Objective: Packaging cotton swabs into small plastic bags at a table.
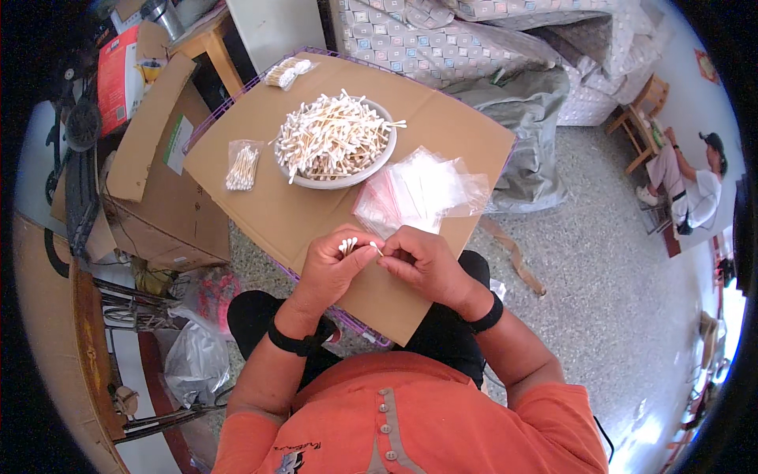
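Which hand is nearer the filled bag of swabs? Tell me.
Left. The left hand, holding a bunch of swabs, sits below and right of the bag; the right hand is farther right.

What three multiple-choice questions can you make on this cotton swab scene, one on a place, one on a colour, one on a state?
1. Where is the filled small bag?
A. left of the bowl
B. in the bowl
C. on the floor

2. What colour is the person's shirt?
A. blue
B. orange
C. white

3. What does the left hand hold?
A. nothing
B. a stack of bags
C. a small bunch of swabs

Answers: 1 A, it lies on the cardboard beside the bowl. 2 B, orange fills the lower edge. 3 C, swab tips stick up from its fingers, while the right hand pinches one.
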Tool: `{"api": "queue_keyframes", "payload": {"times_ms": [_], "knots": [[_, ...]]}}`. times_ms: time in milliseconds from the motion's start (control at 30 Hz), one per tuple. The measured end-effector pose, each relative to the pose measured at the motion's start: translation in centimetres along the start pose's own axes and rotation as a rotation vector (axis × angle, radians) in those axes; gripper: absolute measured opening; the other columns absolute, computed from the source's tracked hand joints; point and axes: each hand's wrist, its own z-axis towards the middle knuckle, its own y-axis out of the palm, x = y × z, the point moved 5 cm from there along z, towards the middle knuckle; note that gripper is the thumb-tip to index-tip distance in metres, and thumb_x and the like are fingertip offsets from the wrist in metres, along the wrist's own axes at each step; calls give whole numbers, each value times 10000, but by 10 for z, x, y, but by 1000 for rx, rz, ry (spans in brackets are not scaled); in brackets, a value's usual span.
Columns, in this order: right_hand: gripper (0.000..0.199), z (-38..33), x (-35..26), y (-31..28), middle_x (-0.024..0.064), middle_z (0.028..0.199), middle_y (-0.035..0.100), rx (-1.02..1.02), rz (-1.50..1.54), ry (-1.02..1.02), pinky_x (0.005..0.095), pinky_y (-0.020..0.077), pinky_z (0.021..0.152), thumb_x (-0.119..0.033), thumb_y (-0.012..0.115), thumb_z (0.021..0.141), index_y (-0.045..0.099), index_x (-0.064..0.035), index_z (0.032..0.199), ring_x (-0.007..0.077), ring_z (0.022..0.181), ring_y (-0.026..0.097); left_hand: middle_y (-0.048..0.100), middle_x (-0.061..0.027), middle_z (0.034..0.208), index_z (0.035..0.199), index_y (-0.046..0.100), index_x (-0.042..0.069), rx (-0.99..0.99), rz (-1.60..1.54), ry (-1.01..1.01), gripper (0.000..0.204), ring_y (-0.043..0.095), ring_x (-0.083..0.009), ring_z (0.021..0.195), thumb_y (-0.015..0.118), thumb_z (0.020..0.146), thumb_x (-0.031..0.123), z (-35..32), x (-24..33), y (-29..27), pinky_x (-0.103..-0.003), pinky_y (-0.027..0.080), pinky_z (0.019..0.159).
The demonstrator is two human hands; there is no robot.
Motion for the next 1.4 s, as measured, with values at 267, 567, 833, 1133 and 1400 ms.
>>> {"api": "queue_keyframes", "payload": {"times_ms": [267, 567, 833, 1133, 1400], "knots": [[160, 0, 0, -1, 122, 816, 609, 27, 1, -84, 344, 493, 652, -149, 676, 835, 613, -45, 940, 274, 735, 617, 619, -26, 876, 942, 695, 4, 43, -76, -50, 109, 526, -84, 781, 629, 879, 62, -1, 6, -1, -222, 415, 706], [169, -2, 4, 0, 102, 767, 572, 17, 36, 34, 331, 471, 619, -125, 707, 807, 574, -43, 868, 243, 676, 582, 619, -32, 888, 938, 699, 8, -23, 54, -19, 109, 562, -105, 842, 621, 877, 54, -1, 6, 1, -240, 433, 754], [148, -8, -4, -14, 107, 805, 588, 113, 33, 11, 338, 477, 666, -121, 703, 809, 620, -46, 906, 243, 736, 591, 628, -24, 903, 992, 598, 27, 21, -122, -95, 111, 529, -56, 745, 507, 955, 78, -5, 0, 1, -212, 437, 680], [479, -14, 21, -83, 231, 1296, 500, 322, -627, -47, 468, 363, 1038, -237, 677, 834, 541, -50, 1254, 401, 1202, 466, 600, -29, 844, 987, 511, 66, 76, -220, -39, 129, 370, -27, 542, 418, 1012, 151, -5, -8, 0, -191, 330, 494], [362, 9, 33, -63, 198, 1269, 540, 72, -572, -174, 469, 348, 1060, -235, 679, 829, 608, -74, 1145, 394, 1223, 464, 603, -86, 1018, 964, 498, 61, 125, -39, 72, 200, 527, -142, 955, 358, 1035, 184, -6, 3, -4, -310, 406, 893]]}}
